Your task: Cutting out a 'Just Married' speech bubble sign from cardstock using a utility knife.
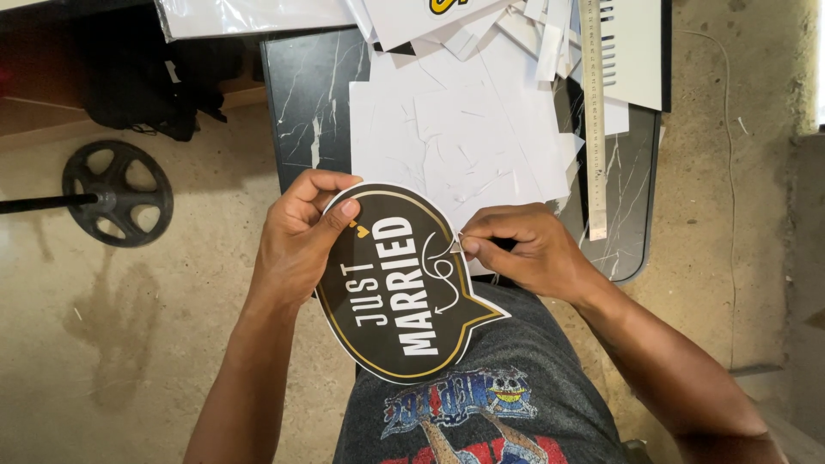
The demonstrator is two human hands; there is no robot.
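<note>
Black speech-bubble cutout [404, 288] gripped at upper edge by left hand [296, 245]; right hand [524, 249] fingertips pinching white trim at cutout's right edge, above paper scraps [464, 129].

Craft workshop: paper offcuts [481, 129], steel ruler [593, 120], marble-patterned table [305, 94].

Loose white paper offcuts [464, 129] cover most of the dark marbled table [305, 103], and a steel ruler [593, 120] lies along its right side, so little bare surface is open there. Between the table edge and the person's lap, the black speech-bubble sign [400, 283] fills the gap. To the left, the concrete floor [129, 344] lies open, apart from a weight plate [116, 193].
</note>
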